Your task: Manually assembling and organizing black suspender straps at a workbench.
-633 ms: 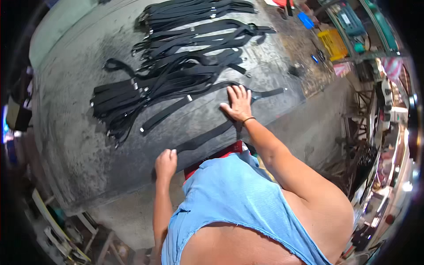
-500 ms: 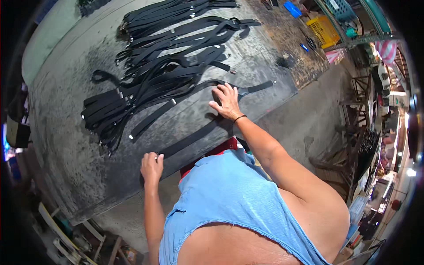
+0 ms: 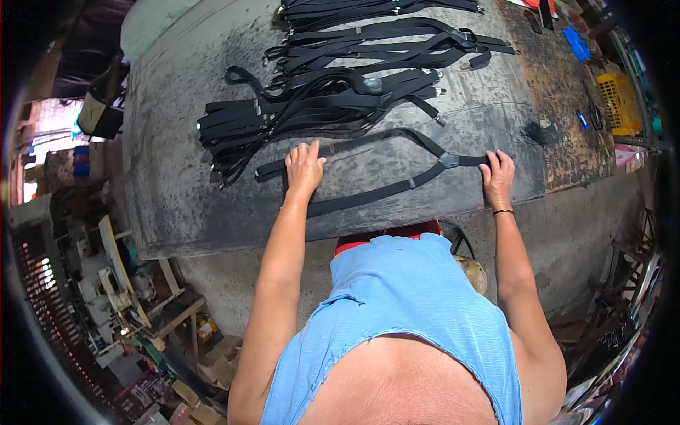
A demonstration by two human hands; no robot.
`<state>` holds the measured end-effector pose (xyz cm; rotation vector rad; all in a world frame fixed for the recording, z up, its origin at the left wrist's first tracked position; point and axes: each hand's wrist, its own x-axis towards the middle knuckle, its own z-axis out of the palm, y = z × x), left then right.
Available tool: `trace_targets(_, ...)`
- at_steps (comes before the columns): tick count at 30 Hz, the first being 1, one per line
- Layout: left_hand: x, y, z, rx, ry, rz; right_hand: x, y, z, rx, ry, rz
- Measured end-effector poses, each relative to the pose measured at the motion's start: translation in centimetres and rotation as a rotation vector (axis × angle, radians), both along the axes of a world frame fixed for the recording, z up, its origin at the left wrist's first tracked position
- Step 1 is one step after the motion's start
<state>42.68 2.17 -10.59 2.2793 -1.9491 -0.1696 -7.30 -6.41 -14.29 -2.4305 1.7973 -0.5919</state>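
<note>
A pair of black Y-shaped suspenders [image 3: 379,191] lies spread on the dark table near its front edge, its straps meeting at a joining patch [image 3: 448,161]. My left hand [image 3: 304,170] is closed over the upper strap near its left end, covering part of it. At the far end of the short back strap, my right hand [image 3: 499,177] has its fingers closed on the tip, which they hide. The lower strap runs leftward and passes behind my left forearm. Just beyond, a pile of black suspenders [image 3: 312,106] lies with its metal clips showing.
More bundled suspenders [image 3: 375,10] lie at the back of the table [image 3: 177,191]. On the worn brown board at the right are a blue object [image 3: 576,44] and a small blue item [image 3: 582,120]. A yellow basket [image 3: 618,104] stands beyond. Wooden frames stand lower left.
My left hand has moved up onto the upper strap, and my right hand out to the back strap's end. The lower strap now lies angled out into the Y shape. The view has turned.
</note>
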Motion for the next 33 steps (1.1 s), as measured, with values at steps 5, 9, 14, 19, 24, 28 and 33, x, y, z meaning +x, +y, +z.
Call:
trace_targets(5, 0.5, 2.2, -0.5, -0.042, 0.059, -0.111, 0.1, -1.0, 0.6, -0.038, 0.042, -0.108)
trace_targets(9, 0.9, 2.2, -0.1, -0.12, 0.142, -0.21, 5.0, -0.6, 2.2, -0.12, -0.182, -0.123)
trace_targets(14, 0.4, 2.0, 0.5, -0.156, 0.358, -0.146, 19.6, 2.4, 8.4, 0.211, -0.571, 0.225)
trace_targets(19, -0.8, 1.9, 4.4, -0.031, 0.518, -0.137, 28.0, 3.6, 10.9, 0.375, -0.581, 0.485)
trace_targets(24, -1.6, 2.0, 6.2, -0.065, 0.568, -0.208, 29.8, 3.5, 10.9, 0.589, -0.532, 0.494)
trace_targets(28, -2.3, 2.0, 6.3, -0.075, 0.652, -0.205, 29.8, 3.1, 11.4, 0.703, -0.47, 0.561)
trace_targets(33, -2.5, 2.1, 7.1, -0.119, 0.718, -0.199, 29.3, 2.7, 11.6, 0.737, -0.418, 0.611)
